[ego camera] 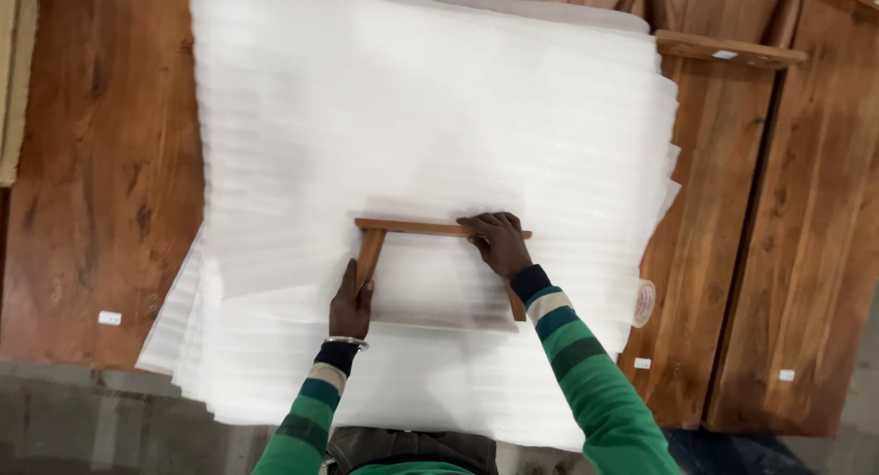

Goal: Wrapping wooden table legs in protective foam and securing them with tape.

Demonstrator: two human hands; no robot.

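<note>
A small wooden frame (409,227), with a top rail and two legs, lies on a stack of white foam sheets (430,118). My left hand (351,303) grips the frame's left leg near its lower end. My right hand (499,242) presses down on the right end of the top rail, covering that corner. A foam sheet lies over the lower part of the frame between the legs, hiding it. Both my sleeves are striped green, white and navy.
The foam stack rests on wide brown wooden boards (101,163). More boards and a wooden rail (728,50) lie at the right. A roll of tape (645,303) sits at the stack's right edge. Grey floor (82,420) shows at lower left.
</note>
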